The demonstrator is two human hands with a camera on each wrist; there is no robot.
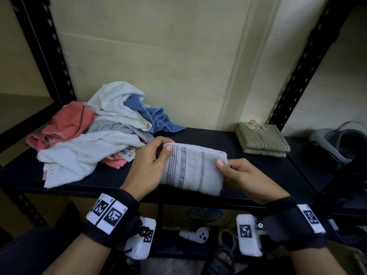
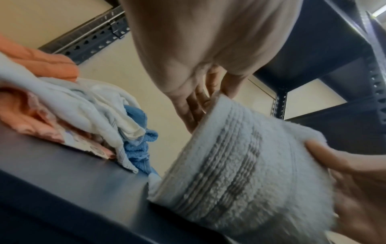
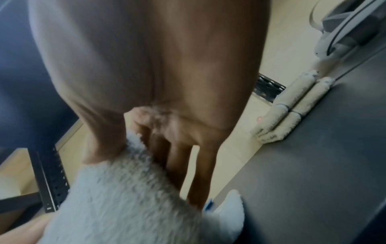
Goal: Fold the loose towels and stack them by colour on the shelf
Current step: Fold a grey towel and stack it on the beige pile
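Observation:
A folded grey towel (image 1: 193,168) with darker stripes is held just above the front of the black shelf (image 1: 258,165). My left hand (image 1: 151,165) pinches its left end, thumb on top and fingers behind. My right hand (image 1: 236,173) pinches its right end the same way. The left wrist view shows the same towel (image 2: 240,181) with my left fingers (image 2: 194,105) behind it; the right wrist view shows its fluffy end (image 3: 129,198) under my right thumb. A loose pile (image 1: 95,132) of white, pink, grey and blue towels lies at the shelf's left. Two folded olive towels (image 1: 262,138) are stacked at the back right.
Black perforated uprights (image 1: 41,52) frame the shelf, with a beige wall behind. A white headset (image 1: 341,139) sits on the neighbouring shelf at the right. A white controller (image 1: 195,235) and other items lie on the lower level. The shelf between pile and olive stack is bare.

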